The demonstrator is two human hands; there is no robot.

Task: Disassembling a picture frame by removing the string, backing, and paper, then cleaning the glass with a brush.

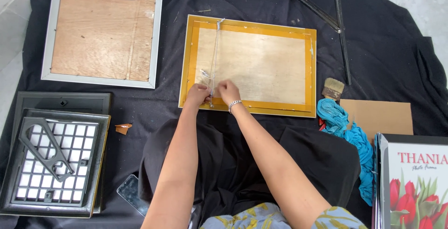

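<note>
A gold-edged picture frame [252, 110] lies face down on black cloth, its plywood back up. A thin hanging wire [215, 56] runs from the frame's top edge down to its near edge. My left hand [198, 94] and my right hand [228, 91] meet at the wire's lower end by the near edge, fingers pinched on it. A bracelet sits on my right wrist.
A silver frame [46, 47] lies face down at back left. Dark stacked frames [56, 163] with a stand sit at left. A phone [132, 194], a brush [333, 89], blue cloth [347, 133], cardboard [380, 117], a flower-print box [415, 182] and tripod legs [326, 19] surround me.
</note>
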